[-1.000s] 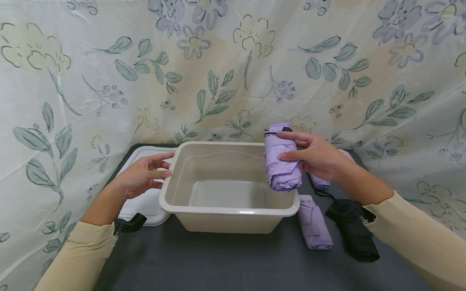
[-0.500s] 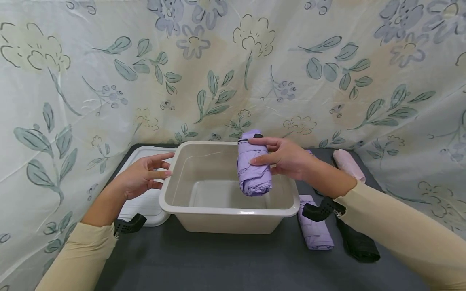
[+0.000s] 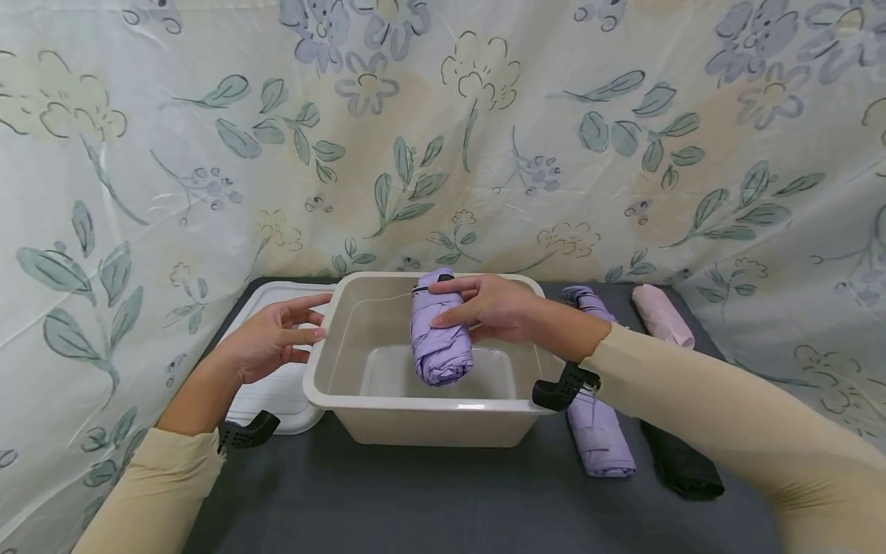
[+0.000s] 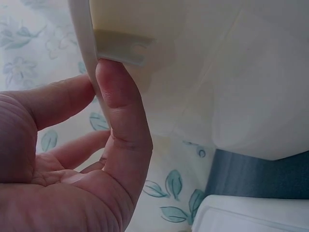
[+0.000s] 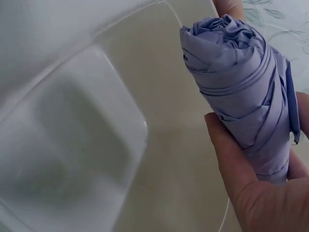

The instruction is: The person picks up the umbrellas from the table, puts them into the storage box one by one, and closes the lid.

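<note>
Purple and slick-looking, the roll hangs over the bin, gripped by your right hand with its lower end free, so a loosened thumb could drop it, while your left hand, pinching the rim, could tip the bin by pressing.

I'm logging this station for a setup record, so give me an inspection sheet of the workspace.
Surface: dark grey tabletop.
Job's things: beige bin, upright; rolled purple bundle at its opening, depth unclear.
Clutter: white lid, left; far purple bundle, near purple bundle, pink bundle, black bundle, right, some partly hidden.
Hands: right hand holds the rolled purple bundle; left hand holds the beige bin's rim.
Cables: nothing seen.
Surroundings: floral cloth behind.
</note>
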A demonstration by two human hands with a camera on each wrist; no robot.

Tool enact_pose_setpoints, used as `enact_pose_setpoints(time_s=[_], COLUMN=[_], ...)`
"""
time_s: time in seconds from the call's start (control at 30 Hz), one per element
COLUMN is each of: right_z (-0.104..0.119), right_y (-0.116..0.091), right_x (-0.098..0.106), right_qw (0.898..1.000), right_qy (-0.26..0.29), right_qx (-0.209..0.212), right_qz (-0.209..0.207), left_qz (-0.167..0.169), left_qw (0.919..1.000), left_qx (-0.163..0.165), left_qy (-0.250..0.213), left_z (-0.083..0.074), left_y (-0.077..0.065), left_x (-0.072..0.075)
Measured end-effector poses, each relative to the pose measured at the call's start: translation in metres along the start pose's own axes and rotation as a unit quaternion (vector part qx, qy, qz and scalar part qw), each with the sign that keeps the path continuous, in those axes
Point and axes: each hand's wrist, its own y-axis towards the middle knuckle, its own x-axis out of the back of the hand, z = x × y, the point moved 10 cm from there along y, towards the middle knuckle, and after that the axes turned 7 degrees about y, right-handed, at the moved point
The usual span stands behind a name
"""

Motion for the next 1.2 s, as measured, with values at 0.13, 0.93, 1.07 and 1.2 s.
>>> enact_pose_setpoints(time_s=[0.13,0.93,1.07,1.2], right_z=[-0.002,-0.043,-0.046,-0.046], right_y=[0.009,0.063,0.068,0.073], right_x=[-0.008,-0.053,-0.059,-0.067], right_qw=[1.0,0.992,0.992,0.991], right_qy=[-0.016,-0.079,-0.098,-0.117], right_qx=[-0.015,-0.087,-0.076,-0.064], right_qz=[0.006,0.038,0.032,0.027], left_qz=[-0.001,0.001,0.008,0.005], left_qw=[1.0,1.0,0.9999,0.9999], left_qx=[-0.004,-0.009,-0.013,-0.009], left_qy=[0.001,0.001,0.0,0.002], left_z=[0.001,0.0,-0.001,0.0], left_y=[0.001,-0.003,-0.004,-0.004], left_x=[0.0,-0.004,-0.005,-0.005])
